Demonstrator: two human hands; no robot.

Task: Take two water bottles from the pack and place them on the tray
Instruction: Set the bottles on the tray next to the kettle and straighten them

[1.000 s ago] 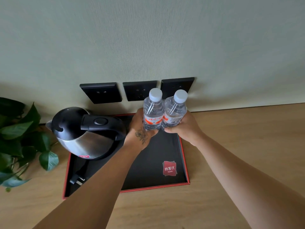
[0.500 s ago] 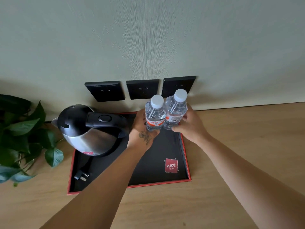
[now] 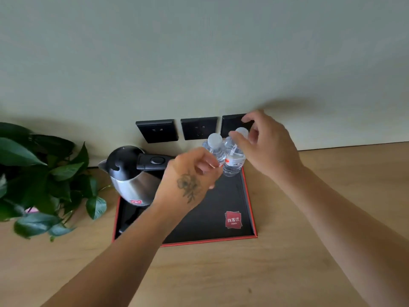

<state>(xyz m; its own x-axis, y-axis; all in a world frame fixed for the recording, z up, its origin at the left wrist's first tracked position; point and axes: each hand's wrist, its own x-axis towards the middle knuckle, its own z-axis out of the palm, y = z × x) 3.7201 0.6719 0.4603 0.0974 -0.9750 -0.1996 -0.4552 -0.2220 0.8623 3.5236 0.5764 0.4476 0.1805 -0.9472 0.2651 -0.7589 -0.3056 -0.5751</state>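
Two clear water bottles with white caps stand upright, side by side, at the far right corner of the black, red-rimmed tray [image 3: 210,213]. The left bottle [image 3: 215,147] has its lower part hidden by my left hand [image 3: 188,180], whose fingers are loosely curled just in front of it. Beside the right bottle [image 3: 234,162], my right hand [image 3: 265,147] hovers with spread fingers around the cap and neck, holding nothing. No pack is in view.
A steel kettle [image 3: 130,173] with a black lid and handle fills the tray's left part. A leafy plant [image 3: 44,178] stands left of the tray. Three black wall sockets [image 3: 157,130] sit on the wall behind. Wooden countertop [image 3: 221,273] lies in front and to the right.
Both hands set the bottles down at the tray's far right corner and let go. My left hand drew back toward me; my right hand opened and lifted.
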